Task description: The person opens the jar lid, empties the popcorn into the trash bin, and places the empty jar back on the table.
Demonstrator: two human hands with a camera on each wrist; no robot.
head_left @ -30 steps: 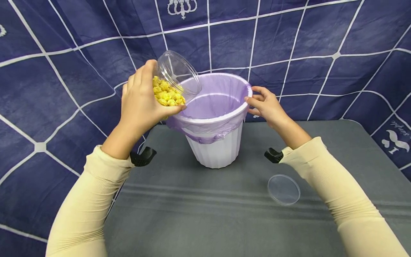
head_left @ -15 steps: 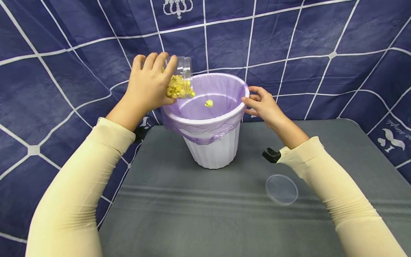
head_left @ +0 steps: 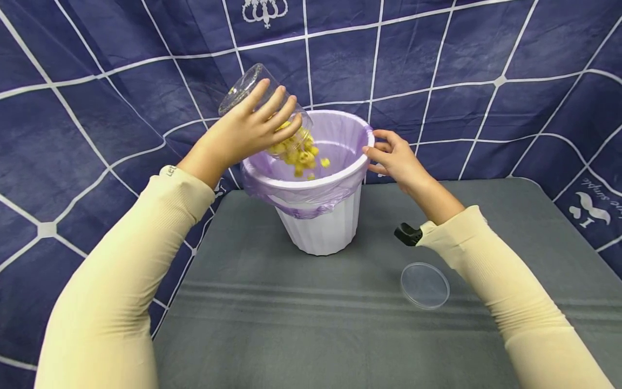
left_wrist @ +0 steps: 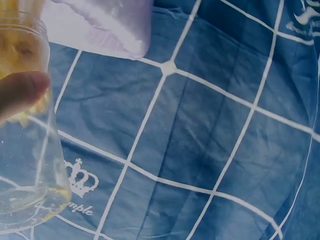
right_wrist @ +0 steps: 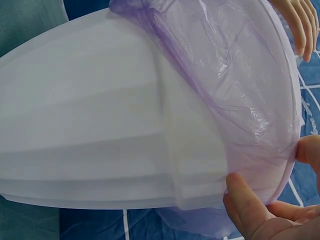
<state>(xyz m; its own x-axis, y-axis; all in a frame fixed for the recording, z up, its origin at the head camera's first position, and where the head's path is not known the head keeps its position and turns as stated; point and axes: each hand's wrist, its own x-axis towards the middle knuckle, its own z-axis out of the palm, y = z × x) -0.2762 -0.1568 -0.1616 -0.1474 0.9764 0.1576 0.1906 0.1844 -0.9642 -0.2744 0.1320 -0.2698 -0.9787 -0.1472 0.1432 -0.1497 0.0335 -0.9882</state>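
Observation:
My left hand (head_left: 257,127) grips a clear plastic jar (head_left: 245,89), tipped mouth-down over a white trash can (head_left: 320,227). Yellow popcorn (head_left: 301,154) tumbles out of the jar's mouth, with a few loose pieces in the air inside the can's opening. In the left wrist view my thumb presses the jar (left_wrist: 30,155), and crumbs cling near its base. A purple bag (head_left: 311,200) lines the can and folds over its rim. At the can's right side, my right hand (head_left: 393,159) pinches the rim and bag between thumb and fingers, also seen in the right wrist view.
A clear round lid (head_left: 425,285) lies on the grey table (head_left: 291,324), to the right and nearer to me than the can. A dark blue cloth (head_left: 418,54) with white lines hangs behind and beside the table.
My left hand has turned over and tipped the jar from nearly upright to mouth-down above the can. Popcorn has begun falling out. My right hand stays at the rim.

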